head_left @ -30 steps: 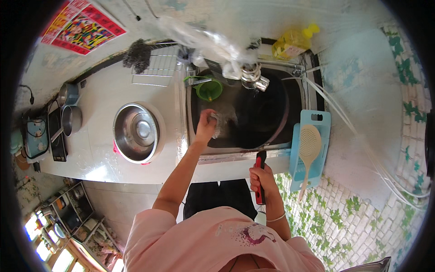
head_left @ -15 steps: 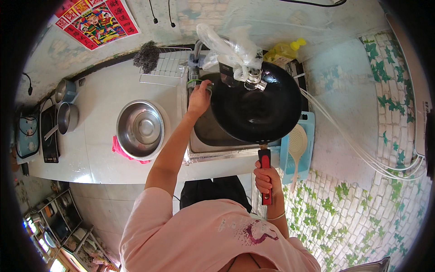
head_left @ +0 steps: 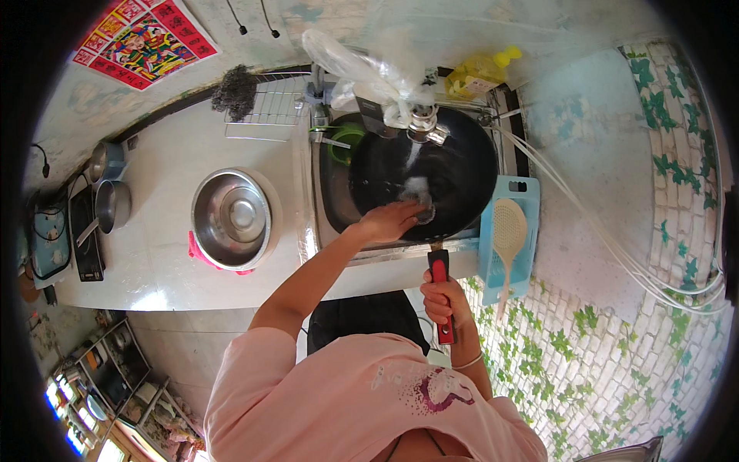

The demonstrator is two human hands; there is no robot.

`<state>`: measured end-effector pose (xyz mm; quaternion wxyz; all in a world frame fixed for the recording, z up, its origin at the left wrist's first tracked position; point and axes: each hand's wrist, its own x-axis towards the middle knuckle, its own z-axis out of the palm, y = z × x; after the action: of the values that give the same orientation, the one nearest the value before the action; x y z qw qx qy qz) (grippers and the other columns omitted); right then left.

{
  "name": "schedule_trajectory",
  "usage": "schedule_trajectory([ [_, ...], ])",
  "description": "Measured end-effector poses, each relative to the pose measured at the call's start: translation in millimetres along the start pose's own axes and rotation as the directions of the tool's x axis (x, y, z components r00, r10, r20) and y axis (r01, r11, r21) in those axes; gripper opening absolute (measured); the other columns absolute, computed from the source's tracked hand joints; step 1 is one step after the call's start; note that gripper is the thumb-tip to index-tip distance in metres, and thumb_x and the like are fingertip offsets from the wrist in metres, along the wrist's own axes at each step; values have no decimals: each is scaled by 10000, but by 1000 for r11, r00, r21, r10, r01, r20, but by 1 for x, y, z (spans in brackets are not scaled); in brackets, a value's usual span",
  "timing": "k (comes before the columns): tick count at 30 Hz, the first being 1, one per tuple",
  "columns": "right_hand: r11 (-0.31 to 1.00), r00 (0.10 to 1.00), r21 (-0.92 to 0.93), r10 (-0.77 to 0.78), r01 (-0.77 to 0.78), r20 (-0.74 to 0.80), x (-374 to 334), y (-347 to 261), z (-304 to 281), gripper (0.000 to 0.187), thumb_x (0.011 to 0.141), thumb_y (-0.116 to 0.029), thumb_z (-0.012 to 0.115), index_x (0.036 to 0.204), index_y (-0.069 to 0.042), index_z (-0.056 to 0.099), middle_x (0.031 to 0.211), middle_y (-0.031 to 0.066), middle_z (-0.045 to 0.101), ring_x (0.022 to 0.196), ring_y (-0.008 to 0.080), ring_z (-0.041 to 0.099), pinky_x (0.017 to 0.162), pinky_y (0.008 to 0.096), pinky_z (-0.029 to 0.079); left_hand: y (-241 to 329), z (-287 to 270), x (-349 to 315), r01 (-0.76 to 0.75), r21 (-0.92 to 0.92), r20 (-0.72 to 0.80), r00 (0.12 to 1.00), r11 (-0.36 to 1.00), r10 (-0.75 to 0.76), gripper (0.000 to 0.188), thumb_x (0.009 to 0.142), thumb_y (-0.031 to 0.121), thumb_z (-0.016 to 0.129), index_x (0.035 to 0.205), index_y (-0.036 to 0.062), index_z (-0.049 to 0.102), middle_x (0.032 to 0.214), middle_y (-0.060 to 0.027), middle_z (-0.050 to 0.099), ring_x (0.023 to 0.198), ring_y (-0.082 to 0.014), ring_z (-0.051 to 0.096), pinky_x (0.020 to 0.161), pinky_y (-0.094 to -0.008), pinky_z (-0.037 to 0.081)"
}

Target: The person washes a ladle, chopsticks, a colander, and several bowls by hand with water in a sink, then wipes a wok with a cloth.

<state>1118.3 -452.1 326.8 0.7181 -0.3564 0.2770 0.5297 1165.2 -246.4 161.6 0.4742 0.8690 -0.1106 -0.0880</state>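
A black wok (head_left: 462, 173) rests over the sink, tilted slightly, under the metal tap (head_left: 423, 119). Water (head_left: 413, 158) runs from the tap into it and splashes near its middle. My left hand (head_left: 391, 221) reaches into the near part of the wok, fingers closed over a grey, mesh-like scrubber (head_left: 425, 213); the hand partly hides it. My right hand (head_left: 445, 300) is wrapped round the wok's red and black handle (head_left: 439, 273), near the counter's front edge. Clear plastic bags (head_left: 366, 69) hang about the tap. The tap's lever (head_left: 336, 143) sits left of the wok, above a green basket (head_left: 348, 142).
A steel basin (head_left: 202, 219) stands on the counter left of the sink (head_left: 327, 196), over a pink cloth (head_left: 196, 250). Behind are a wire rack (head_left: 273, 112) and dark steel wool (head_left: 234, 92). To the right lie a blue tray (head_left: 526, 231) and a slotted spoon (head_left: 508, 231).
My left hand has left the tap lever and come down into the wok. Water now flows from the tap. The wok has shifted slightly left, with my right hand still on its handle.
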Motion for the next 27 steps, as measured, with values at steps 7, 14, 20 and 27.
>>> schedule_trajectory([
  [7,992,994,-83,86,-92,-72,-25,3,1,128,817,-36,523,903,-106,459,493,-22,306,291,69,247,261,230,195,-42,3,62,342,474,-364,915,811,-174,462,883,258,454,1302,66,421,1385,-125,366,1280,-307,346,1049,-461,259],
  [14,995,994,-21,99,-100,-52,-23,-15,-14,123,819,-36,512,901,-118,468,504,-30,308,305,64,248,277,224,187,56,28,68,-26,-281,186,979,959,81,454,916,238,450,1319,37,387,1375,-184,354,1295,-322,313,1079,-389,236],
  [20,996,1000,87,11,-11,3,-22,-15,-40,114,820,-37,512,902,-108,478,510,-32,311,309,61,250,274,221,206,17,-21,49,236,578,437,718,781,-541,497,789,99,525,1275,26,454,1378,-180,366,1289,-323,339,1049,-387,304],
  [27,994,997,-80,66,-69,-44,-15,-24,-20,136,804,-34,528,882,-104,442,510,-16,328,317,73,281,280,229,227,-26,31,68,21,157,-140,990,987,1,443,794,166,577,1180,-14,454,1149,-223,484,1050,-365,484,939,-425,369],
])
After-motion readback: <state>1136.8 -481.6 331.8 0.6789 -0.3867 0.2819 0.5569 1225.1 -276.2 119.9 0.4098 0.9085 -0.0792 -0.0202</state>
